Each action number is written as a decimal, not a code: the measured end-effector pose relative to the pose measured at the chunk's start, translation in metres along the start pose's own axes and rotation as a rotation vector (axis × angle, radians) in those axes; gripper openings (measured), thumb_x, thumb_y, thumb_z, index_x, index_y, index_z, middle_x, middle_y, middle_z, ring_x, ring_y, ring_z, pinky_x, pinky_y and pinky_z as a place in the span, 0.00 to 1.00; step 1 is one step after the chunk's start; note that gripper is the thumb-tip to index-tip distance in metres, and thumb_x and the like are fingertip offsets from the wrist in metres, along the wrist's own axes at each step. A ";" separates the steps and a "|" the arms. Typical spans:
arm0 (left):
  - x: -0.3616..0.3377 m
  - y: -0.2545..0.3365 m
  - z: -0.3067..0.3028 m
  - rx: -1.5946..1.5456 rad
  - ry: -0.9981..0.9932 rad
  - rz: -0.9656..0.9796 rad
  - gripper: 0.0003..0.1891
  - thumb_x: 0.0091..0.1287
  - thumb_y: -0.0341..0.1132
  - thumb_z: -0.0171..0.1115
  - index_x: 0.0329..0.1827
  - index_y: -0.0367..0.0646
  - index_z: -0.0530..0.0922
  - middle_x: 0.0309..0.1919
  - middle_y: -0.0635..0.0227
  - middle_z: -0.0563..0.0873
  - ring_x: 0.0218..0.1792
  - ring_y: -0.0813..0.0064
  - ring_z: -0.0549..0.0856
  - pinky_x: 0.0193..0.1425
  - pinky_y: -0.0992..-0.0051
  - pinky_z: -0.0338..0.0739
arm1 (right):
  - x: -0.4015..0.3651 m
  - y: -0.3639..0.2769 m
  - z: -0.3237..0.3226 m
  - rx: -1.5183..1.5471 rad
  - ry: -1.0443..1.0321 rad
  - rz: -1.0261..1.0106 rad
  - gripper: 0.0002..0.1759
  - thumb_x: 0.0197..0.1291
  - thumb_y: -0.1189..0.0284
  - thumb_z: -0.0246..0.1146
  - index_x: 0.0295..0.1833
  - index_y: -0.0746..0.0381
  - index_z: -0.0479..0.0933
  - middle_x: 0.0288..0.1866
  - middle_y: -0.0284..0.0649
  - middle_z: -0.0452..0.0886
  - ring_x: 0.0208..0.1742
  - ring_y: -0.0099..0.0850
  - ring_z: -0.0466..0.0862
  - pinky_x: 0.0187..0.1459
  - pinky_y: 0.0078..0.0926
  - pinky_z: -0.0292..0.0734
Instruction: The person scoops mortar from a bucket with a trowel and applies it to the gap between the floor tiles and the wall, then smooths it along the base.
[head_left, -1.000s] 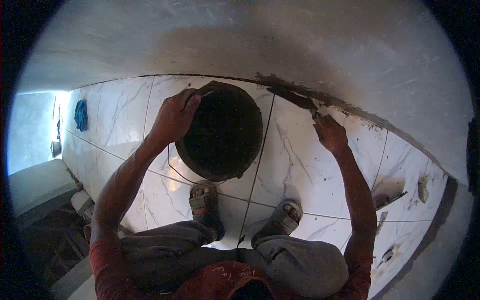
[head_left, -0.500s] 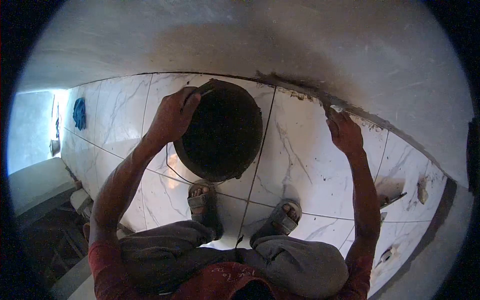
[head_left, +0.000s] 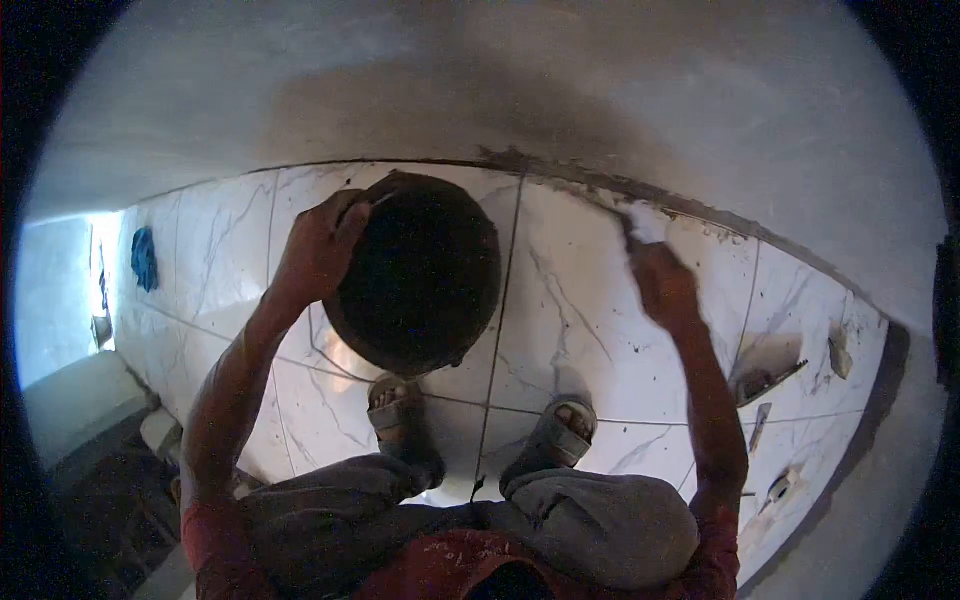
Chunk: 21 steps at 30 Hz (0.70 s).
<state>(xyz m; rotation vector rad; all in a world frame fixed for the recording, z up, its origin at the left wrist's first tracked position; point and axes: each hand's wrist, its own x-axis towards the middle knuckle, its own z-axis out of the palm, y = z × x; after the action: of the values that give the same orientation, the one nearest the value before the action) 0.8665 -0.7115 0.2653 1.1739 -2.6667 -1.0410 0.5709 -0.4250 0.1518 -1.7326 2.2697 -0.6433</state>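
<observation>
My left hand [head_left: 318, 245] is closed on the upper left rim of a dark round bucket [head_left: 430, 280]. The bucket stands on the tiles in front of my feet, and its inside is too dark to make out. A thin wire handle [head_left: 318, 340] hangs down its near left side. In my right hand [head_left: 665, 285], slightly blurred, is a trowel [head_left: 612, 212] with a thin blade pointing up and left. The trowel is over the tiles, close to the mortar-smeared joint [head_left: 660, 190] along the wall; whether it touches cannot be told. Something white shows beside its handle.
White marbled tiles [head_left: 560, 350] cover the floor up to the grey wall [head_left: 480, 80]. To the right lie a dark, long-edged tool [head_left: 770, 382] and small debris [head_left: 840, 355]. A blue cloth [head_left: 145, 258] is at the far left. My sandalled feet [head_left: 565, 430] are below the bucket.
My right hand has drawn back from the wall joint toward me, bringing the trowel blade into view. The camera view has shifted slightly; my left hand stays on the bucket.
</observation>
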 end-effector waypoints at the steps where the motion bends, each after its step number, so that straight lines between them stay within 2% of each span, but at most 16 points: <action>1: 0.001 -0.001 0.000 0.025 0.016 0.006 0.17 0.69 0.40 0.48 0.49 0.34 0.75 0.38 0.46 0.82 0.42 0.50 0.82 0.47 0.63 0.73 | -0.006 -0.011 0.011 0.060 -0.092 -0.019 0.11 0.60 0.70 0.55 0.47 0.59 0.74 0.37 0.45 0.76 0.36 0.44 0.78 0.38 0.38 0.75; 2: 0.003 -0.002 0.001 0.049 0.028 0.016 0.17 0.69 0.41 0.48 0.49 0.35 0.74 0.38 0.46 0.82 0.42 0.51 0.82 0.47 0.63 0.74 | -0.001 -0.039 0.002 0.247 -0.208 0.009 0.14 0.61 0.68 0.54 0.52 0.58 0.73 0.38 0.45 0.77 0.37 0.44 0.79 0.40 0.38 0.75; 4: 0.007 -0.001 0.002 0.035 0.012 0.093 0.18 0.69 0.41 0.47 0.50 0.35 0.74 0.39 0.47 0.82 0.42 0.51 0.82 0.47 0.65 0.74 | 0.015 -0.078 -0.002 0.121 -0.494 -0.117 0.15 0.63 0.63 0.53 0.53 0.54 0.73 0.42 0.45 0.77 0.41 0.43 0.79 0.44 0.41 0.75; 5: 0.008 0.002 0.001 0.046 -0.026 0.075 0.18 0.69 0.41 0.47 0.50 0.35 0.74 0.39 0.47 0.82 0.42 0.51 0.82 0.47 0.65 0.74 | 0.018 -0.088 0.003 0.237 -0.524 -0.111 0.16 0.64 0.61 0.51 0.53 0.54 0.73 0.42 0.45 0.77 0.43 0.44 0.79 0.45 0.43 0.74; 7: 0.007 0.005 0.002 0.053 -0.040 0.081 0.18 0.69 0.41 0.47 0.50 0.35 0.74 0.39 0.47 0.82 0.42 0.52 0.82 0.47 0.66 0.73 | 0.031 -0.108 0.016 0.182 -0.694 -0.131 0.15 0.64 0.63 0.51 0.53 0.55 0.73 0.41 0.50 0.77 0.44 0.47 0.78 0.46 0.46 0.74; 10: 0.006 0.015 0.002 0.052 -0.080 0.073 0.18 0.69 0.41 0.47 0.51 0.35 0.74 0.39 0.47 0.82 0.41 0.54 0.82 0.47 0.66 0.72 | 0.046 -0.131 0.019 0.280 -0.667 -0.061 0.16 0.63 0.66 0.52 0.54 0.60 0.72 0.43 0.53 0.76 0.45 0.48 0.78 0.48 0.46 0.73; 12: 0.007 0.018 0.001 0.070 -0.102 0.093 0.19 0.69 0.41 0.46 0.51 0.35 0.74 0.39 0.48 0.82 0.41 0.55 0.82 0.48 0.66 0.72 | 0.051 -0.127 0.044 0.487 -0.435 -0.514 0.18 0.62 0.67 0.55 0.54 0.65 0.71 0.45 0.52 0.76 0.46 0.48 0.78 0.49 0.44 0.74; 13: 0.007 0.017 0.000 0.094 -0.110 0.087 0.19 0.69 0.41 0.46 0.50 0.35 0.74 0.39 0.49 0.82 0.41 0.56 0.82 0.48 0.66 0.72 | 0.055 -0.129 0.038 0.474 -0.425 -0.494 0.18 0.62 0.67 0.55 0.54 0.65 0.71 0.45 0.52 0.76 0.46 0.48 0.78 0.49 0.44 0.74; 15: 0.011 -0.004 -0.004 0.108 -0.132 0.114 0.19 0.69 0.42 0.46 0.51 0.35 0.74 0.40 0.49 0.82 0.43 0.56 0.82 0.49 0.67 0.72 | 0.061 -0.131 0.023 0.715 -0.551 -0.226 0.21 0.61 0.65 0.57 0.53 0.69 0.71 0.47 0.51 0.76 0.48 0.45 0.78 0.50 0.38 0.76; 16: 0.013 -0.014 -0.008 0.128 -0.147 0.120 0.20 0.69 0.42 0.46 0.52 0.35 0.74 0.42 0.49 0.82 0.44 0.56 0.81 0.51 0.67 0.71 | 0.056 -0.125 0.017 0.704 -0.534 -0.210 0.21 0.61 0.65 0.57 0.53 0.69 0.71 0.47 0.51 0.76 0.48 0.45 0.78 0.50 0.38 0.76; 18: 0.012 -0.025 -0.018 0.141 -0.135 0.233 0.21 0.69 0.43 0.45 0.53 0.35 0.74 0.46 0.50 0.81 0.48 0.57 0.80 0.55 0.69 0.69 | 0.035 -0.111 0.008 0.848 -0.254 0.037 0.20 0.61 0.64 0.58 0.52 0.68 0.71 0.48 0.51 0.76 0.48 0.43 0.79 0.50 0.32 0.75; 19: 0.011 -0.028 -0.023 0.114 -0.112 0.151 0.21 0.69 0.44 0.45 0.54 0.35 0.74 0.48 0.50 0.80 0.50 0.58 0.79 0.56 0.70 0.68 | 0.021 -0.106 0.011 0.827 -0.232 0.068 0.20 0.61 0.64 0.58 0.52 0.68 0.71 0.48 0.51 0.76 0.48 0.43 0.79 0.50 0.32 0.75; 20: 0.008 -0.032 -0.027 0.088 -0.098 0.064 0.22 0.70 0.44 0.45 0.54 0.35 0.74 0.50 0.51 0.79 0.52 0.59 0.78 0.58 0.70 0.67 | 0.002 -0.101 0.019 1.264 -0.175 0.308 0.19 0.62 0.64 0.58 0.51 0.67 0.72 0.47 0.50 0.77 0.49 0.41 0.79 0.51 0.32 0.74; 21: 0.007 -0.041 -0.028 0.046 -0.119 0.079 0.22 0.70 0.44 0.44 0.54 0.35 0.74 0.50 0.52 0.79 0.52 0.60 0.78 0.58 0.69 0.67 | -0.013 -0.092 0.028 1.697 -0.089 0.542 0.18 0.62 0.64 0.58 0.50 0.66 0.73 0.47 0.50 0.77 0.49 0.39 0.79 0.51 0.31 0.74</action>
<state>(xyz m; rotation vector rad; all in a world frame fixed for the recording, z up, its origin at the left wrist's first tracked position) 0.8963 -0.7518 0.2610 1.0348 -2.8162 -1.0755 0.6653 -0.4376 0.1686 -0.2716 1.0673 -1.5393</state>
